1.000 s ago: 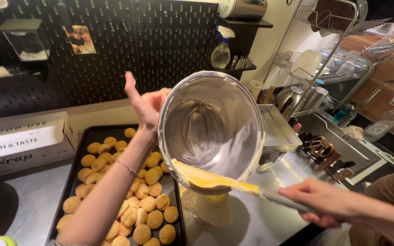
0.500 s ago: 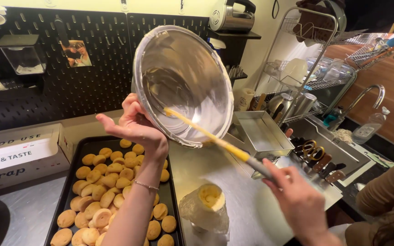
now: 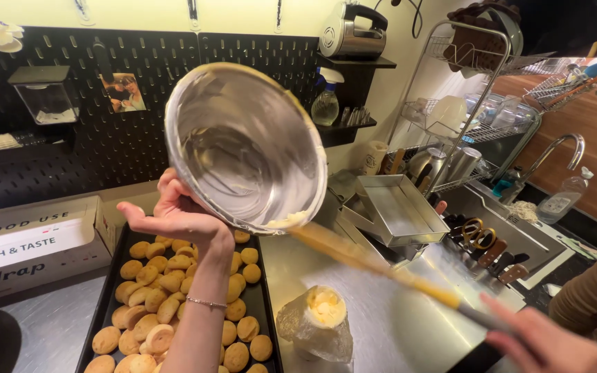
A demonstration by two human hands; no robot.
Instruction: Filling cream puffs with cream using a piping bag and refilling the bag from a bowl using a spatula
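Your left hand (image 3: pixel 174 217) grips the rim of the steel bowl (image 3: pixel 243 148) from below, fingers curled around its lower left edge, tipping it so the inside faces you. The bowl sits high in the middle of the view, its wall smeared with pale cream, and a small lump of cream clings to the rim at 5 o'clock.

Your right hand (image 3: pixel 544 342), at 4 o'clock in the view, is closed around the dark handle of the spatula (image 3: pixel 374 266). The spatula runs up toward 10 o'clock, and its yellow blade meets the bowl's lower rim at that lump of cream. It is blurred, so you cannot tell exactly how the blade lies.

Just below the rim, at 6 o'clock from the bowl, stands a clear piping bag (image 3: pixel 316 321), open at the top and partly filled with cream. To the bag's 9 o'clock lies a dark tray (image 3: pixel 265 304) crowded with round golden cookies (image 3: pixel 150 297). At 3 o'clock from the bowl an empty square tin (image 3: pixel 399 207) rests tilted beside the sink (image 3: pixel 513 231).
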